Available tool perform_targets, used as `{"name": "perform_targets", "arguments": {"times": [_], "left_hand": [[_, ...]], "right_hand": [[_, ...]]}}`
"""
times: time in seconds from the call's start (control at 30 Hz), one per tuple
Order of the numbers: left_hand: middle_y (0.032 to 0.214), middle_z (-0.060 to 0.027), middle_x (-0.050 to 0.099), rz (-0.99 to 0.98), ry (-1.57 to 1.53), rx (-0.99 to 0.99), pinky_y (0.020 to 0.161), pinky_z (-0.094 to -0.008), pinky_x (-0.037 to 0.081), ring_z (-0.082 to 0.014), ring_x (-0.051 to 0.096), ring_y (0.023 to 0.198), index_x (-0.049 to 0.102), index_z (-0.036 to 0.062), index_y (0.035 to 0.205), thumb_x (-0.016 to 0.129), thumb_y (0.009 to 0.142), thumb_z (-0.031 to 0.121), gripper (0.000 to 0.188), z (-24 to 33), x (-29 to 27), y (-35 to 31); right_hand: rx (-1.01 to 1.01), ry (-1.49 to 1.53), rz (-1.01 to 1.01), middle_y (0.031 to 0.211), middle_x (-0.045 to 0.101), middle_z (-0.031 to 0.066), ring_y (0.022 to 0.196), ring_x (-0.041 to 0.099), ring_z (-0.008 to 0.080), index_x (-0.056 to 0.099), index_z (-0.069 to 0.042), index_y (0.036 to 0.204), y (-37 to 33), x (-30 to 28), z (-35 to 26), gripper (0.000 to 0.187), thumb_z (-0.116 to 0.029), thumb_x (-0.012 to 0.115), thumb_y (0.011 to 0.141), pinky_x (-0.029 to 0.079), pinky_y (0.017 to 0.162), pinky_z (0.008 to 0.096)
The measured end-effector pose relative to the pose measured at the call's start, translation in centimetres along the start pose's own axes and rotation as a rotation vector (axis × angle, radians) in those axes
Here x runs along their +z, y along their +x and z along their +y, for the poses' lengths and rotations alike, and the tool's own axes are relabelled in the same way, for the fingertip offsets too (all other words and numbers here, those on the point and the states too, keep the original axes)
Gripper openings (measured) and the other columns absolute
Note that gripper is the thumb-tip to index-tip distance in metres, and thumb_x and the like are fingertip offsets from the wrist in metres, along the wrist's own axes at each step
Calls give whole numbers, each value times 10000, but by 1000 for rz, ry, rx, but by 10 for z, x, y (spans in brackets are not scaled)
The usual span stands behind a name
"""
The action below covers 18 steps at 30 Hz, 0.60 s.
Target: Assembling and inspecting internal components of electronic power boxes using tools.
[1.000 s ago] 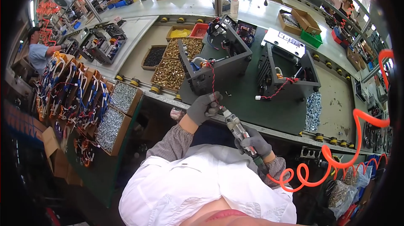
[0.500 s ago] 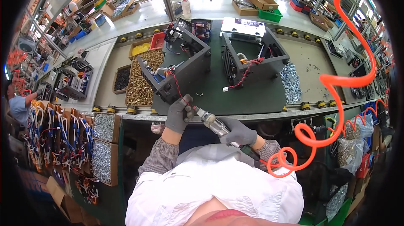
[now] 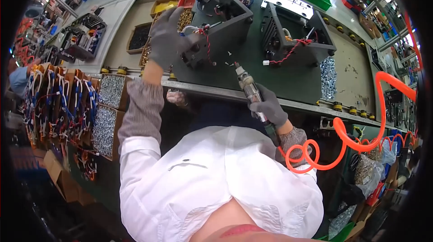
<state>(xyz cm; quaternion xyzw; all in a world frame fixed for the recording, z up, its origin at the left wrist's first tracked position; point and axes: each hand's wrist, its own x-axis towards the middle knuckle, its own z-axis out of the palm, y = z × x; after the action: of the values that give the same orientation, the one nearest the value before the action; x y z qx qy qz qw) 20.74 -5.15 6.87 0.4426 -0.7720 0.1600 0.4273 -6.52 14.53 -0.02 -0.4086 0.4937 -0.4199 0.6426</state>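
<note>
My left hand (image 3: 167,41), in a grey glove and slightly blurred, reaches over the boxes of brass-coloured parts (image 3: 185,19) beside the left dark metal housing (image 3: 228,31). Its fingers look stretched out, and I see nothing in them. My right hand (image 3: 270,107), also gloved, is wrapped around an air screwdriver (image 3: 249,85) whose tip points at the green work mat (image 3: 279,79). A few small screws (image 3: 229,54) lie near that tip. A second dark housing (image 3: 311,46) stands to the right. Twisted red wires hang from both housings.
An orange coiled air hose (image 3: 340,129) loops along my right side. Silver screws (image 3: 328,79) are heaped right of the mat. Boxes of silver fasteners (image 3: 103,129) and hanging wire bundles (image 3: 63,111) stand at left. A black-parts box (image 3: 139,38) sits on the bench.
My left hand has left the screwdriver's tip and moved up and left over the parts boxes. The screwdriver now points forward, away from me. The view has shifted.
</note>
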Motion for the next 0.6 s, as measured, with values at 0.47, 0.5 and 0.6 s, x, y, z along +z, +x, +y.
{"name": "perform_targets", "arguments": {"times": [0.47,0.5,0.6], "left_hand": [[933,-175,688,-918,-74,-86,874,-467,449,-351,651,940,686,93,964,282,932,678,712,-12,45,38],[933,-175,688,-924,-75,-88,874,-467,449,-351,651,940,686,93,964,282,932,678,712,-12,46,39],[939,-171,691,-929,-38,-59,889,-464,442,-348,651,954,693,105,967,276,931,681,712,-10,46,40]], "right_hand": [[45,-51,-72,869,552,83,589,577,132,458,50,1313,27,25,14,698,-73,649,653,499,528,259],[62,-60,-68,869,552,83,589,577,132,458,50,1313,28,25,14,698,-73,649,653,499,528,259],[44,-40,-54,832,560,60,564,568,112,493,37,1276,30,26,15,657,-84,680,659,494,512,254]]}}
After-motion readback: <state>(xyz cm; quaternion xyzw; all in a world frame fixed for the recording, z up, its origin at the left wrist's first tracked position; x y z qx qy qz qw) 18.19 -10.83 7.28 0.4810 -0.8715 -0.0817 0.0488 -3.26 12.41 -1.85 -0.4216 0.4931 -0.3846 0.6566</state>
